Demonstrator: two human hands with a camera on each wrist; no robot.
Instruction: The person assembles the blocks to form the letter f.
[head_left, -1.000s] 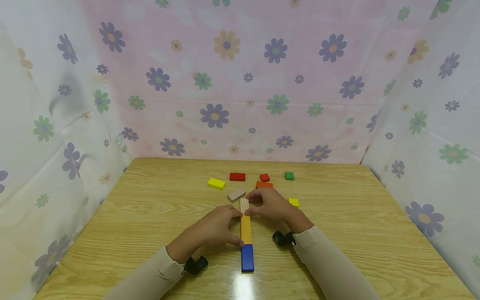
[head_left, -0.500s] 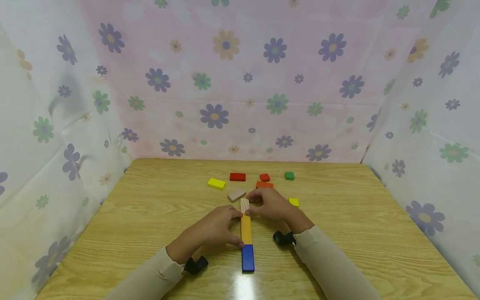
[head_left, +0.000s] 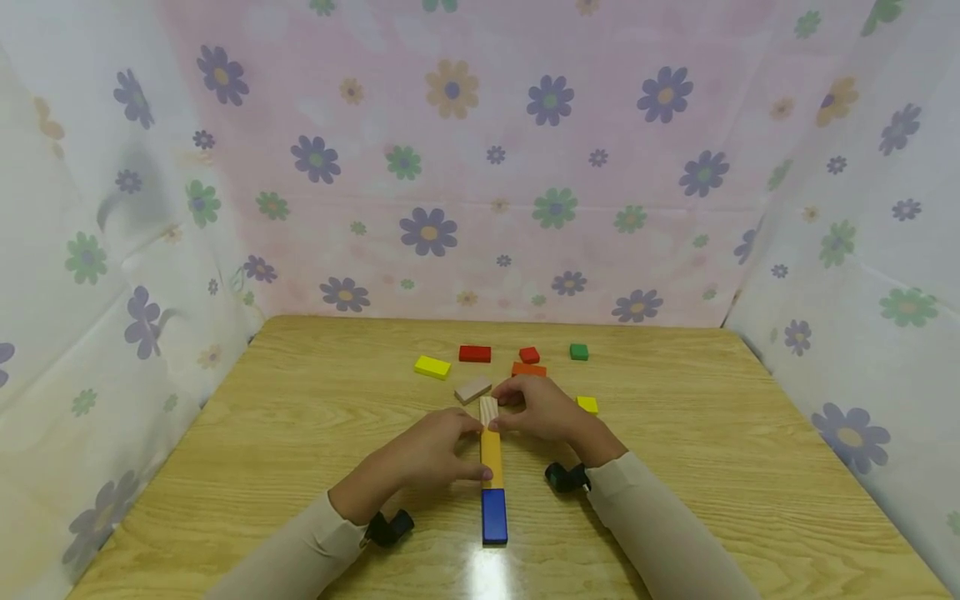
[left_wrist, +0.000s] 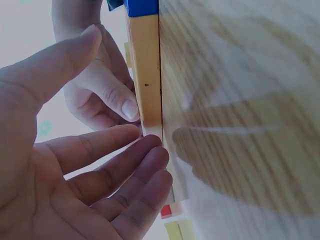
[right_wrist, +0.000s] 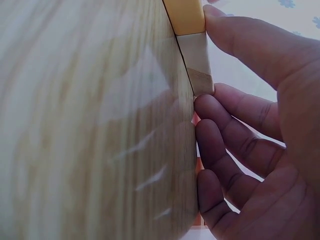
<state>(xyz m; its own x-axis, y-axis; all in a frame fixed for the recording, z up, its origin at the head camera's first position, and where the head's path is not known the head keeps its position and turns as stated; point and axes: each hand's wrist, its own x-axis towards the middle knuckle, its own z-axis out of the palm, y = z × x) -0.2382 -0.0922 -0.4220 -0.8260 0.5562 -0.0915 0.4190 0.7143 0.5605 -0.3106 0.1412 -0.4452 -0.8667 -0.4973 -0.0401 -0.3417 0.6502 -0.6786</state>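
Note:
A row of blocks lies end to end on the table: a blue block point(head_left: 494, 517) nearest, an orange block point(head_left: 492, 454) in the middle and a plain wooden block point(head_left: 488, 410) farthest. My left hand point(head_left: 435, 450) is at the row's left side, thumb lifted off the orange block in the left wrist view, fingertips point(left_wrist: 155, 150) close by the joint with the plain block. My right hand point(head_left: 543, 408) holds the plain block lengthwise, its index finger at the far end and its thumb point(right_wrist: 235, 32) by the orange joint.
Beyond the row lie another plain wooden block point(head_left: 473, 391), a long yellow block point(head_left: 432, 367), a dark red block point(head_left: 475, 354), a small red block point(head_left: 529, 355), an orange-red block point(head_left: 529, 369) and a green block point(head_left: 579, 352). A small yellow block point(head_left: 587, 405) sits right of my right hand.
My left thumb has shifted forward, away from the joint between the blue and orange blocks. The right hand and the row of blocks stay where they were.

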